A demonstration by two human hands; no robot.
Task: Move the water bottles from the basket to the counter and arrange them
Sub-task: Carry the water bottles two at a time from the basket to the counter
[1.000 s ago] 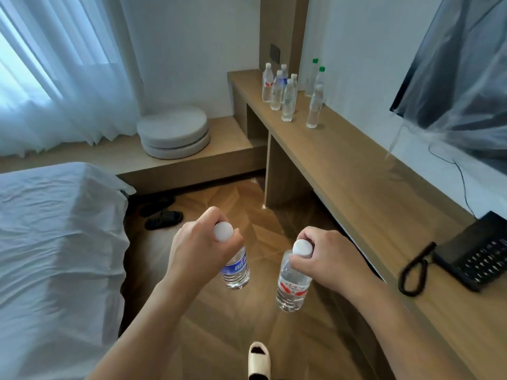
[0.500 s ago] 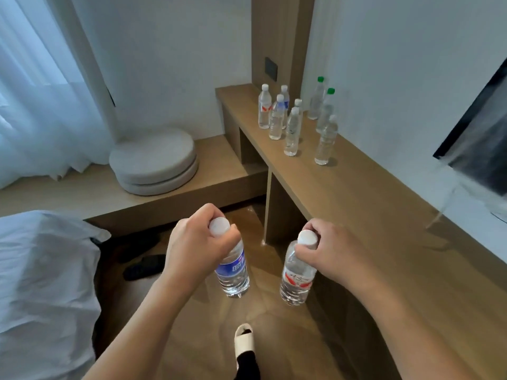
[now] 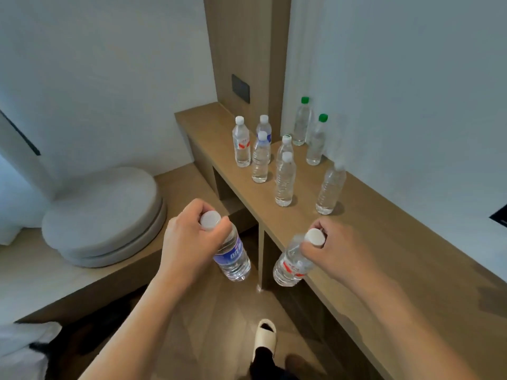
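My left hand (image 3: pixel 189 242) grips a blue-labelled water bottle (image 3: pixel 233 256) by its white cap, hanging over the floor left of the counter. My right hand (image 3: pixel 340 250) holds a red-labelled water bottle (image 3: pixel 290 266) by its cap, at the counter's front edge. On the wooden counter (image 3: pixel 384 242) ahead stand several clear bottles upright: a red-labelled one (image 3: pixel 241 144), white-capped ones (image 3: pixel 260 160) (image 3: pixel 285 179) (image 3: pixel 330 187), and two green-capped ones (image 3: pixel 301 122) (image 3: pixel 317 141) against the wall. The basket is out of view.
Two stacked round grey cushions (image 3: pixel 104 215) lie on a low wooden bench (image 3: pixel 33 272) at the left. A dark switch panel (image 3: pixel 241 88) is on the wooden column. My foot in a cream slipper (image 3: pixel 264 335) stands on the wood floor. A white bed corner (image 3: pixel 16 349) shows bottom left.
I have walked closer to the counter's far end; the bottle group looms larger and nearer. Both hands keep their bottles, now raised near the counter edge. The phone and bed slid out of view.
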